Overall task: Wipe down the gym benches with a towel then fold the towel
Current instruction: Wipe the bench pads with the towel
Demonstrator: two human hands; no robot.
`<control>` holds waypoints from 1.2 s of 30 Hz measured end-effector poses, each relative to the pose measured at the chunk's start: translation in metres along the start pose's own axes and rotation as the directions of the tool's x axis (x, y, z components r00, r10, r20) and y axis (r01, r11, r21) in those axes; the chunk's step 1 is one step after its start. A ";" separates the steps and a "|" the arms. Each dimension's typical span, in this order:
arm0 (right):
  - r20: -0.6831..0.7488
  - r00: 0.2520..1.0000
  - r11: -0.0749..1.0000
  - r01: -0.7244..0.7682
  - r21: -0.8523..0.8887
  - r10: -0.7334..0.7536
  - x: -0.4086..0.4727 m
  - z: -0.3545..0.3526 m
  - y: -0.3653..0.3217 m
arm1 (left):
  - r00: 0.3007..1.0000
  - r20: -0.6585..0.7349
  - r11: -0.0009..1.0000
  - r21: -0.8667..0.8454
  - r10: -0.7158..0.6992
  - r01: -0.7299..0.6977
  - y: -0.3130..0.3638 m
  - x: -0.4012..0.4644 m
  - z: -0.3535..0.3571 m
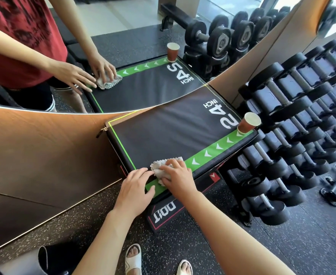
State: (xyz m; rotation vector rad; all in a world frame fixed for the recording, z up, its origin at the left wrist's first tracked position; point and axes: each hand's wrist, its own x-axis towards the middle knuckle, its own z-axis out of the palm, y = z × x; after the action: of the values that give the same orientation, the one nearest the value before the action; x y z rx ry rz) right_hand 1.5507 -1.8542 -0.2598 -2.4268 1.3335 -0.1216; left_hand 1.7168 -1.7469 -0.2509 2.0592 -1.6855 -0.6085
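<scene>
A black padded box [169, 132] with a green arrow stripe and "24 INCH" print stands against a mirrored wall. A bunched white towel [160, 167] lies on its near left corner, over the green stripe. My right hand [178, 176] lies on top of the towel, fingers curled over it and pressing it to the pad. My left hand [137, 184] rests flat on the box's corner just left of the towel, fingertips touching the towel's edge.
A brown paper cup [248, 124] stands on the box's far right corner. A rack of black dumbbells [294, 135] fills the right side. The mirror [123, 46] behind the box reflects me. Speckled rubber floor [242, 245] and my sandalled feet lie below.
</scene>
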 end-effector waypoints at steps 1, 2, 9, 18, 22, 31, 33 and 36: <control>-0.004 1.000 1.000 0.005 0.010 -0.005 0.001 0.000 0.002 | 1.000 0.012 1.000 0.004 -0.004 0.004 -0.002 0.000 0.002; -0.005 1.000 1.000 0.007 0.022 -0.006 0.002 -0.001 0.003 | 1.000 0.026 1.000 0.007 -0.011 0.010 -0.003 -0.001 0.004; -0.105 0.994 0.993 0.002 0.118 0.010 0.001 0.005 0.003 | 0.998 0.065 0.999 0.037 -0.018 0.016 -0.010 -0.002 0.008; -0.209 0.973 0.992 -0.073 0.103 0.094 -0.027 0.007 -0.004 | 0.996 0.076 0.999 0.008 0.049 -0.050 -0.010 -0.001 -0.010; -0.313 0.939 0.985 -0.099 0.139 0.139 -0.049 -0.005 -0.003 | 0.990 0.064 0.992 -0.008 0.125 -0.124 0.001 0.001 -0.019; -0.502 0.820 0.961 -0.223 0.162 0.274 -0.121 -0.053 0.015 | 0.926 0.077 0.928 -0.075 0.371 -0.365 0.070 0.006 -0.019; -0.530 0.800 0.960 -0.238 0.149 0.281 -0.143 -0.064 0.022 | 0.908 0.092 0.912 -0.084 0.408 -0.401 0.091 0.002 -0.014; -0.590 0.761 0.962 -0.243 0.126 0.270 -0.179 -0.079 0.035 | 0.872 0.101 0.877 -0.105 0.479 -0.469 0.125 -0.010 -0.002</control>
State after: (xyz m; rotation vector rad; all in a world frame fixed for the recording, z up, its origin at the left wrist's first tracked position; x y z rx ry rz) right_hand 1.4049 -1.7446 -0.1810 -2.2136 1.8884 -0.9117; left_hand 1.6156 -1.7607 -0.1774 1.4879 -2.1034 -0.6288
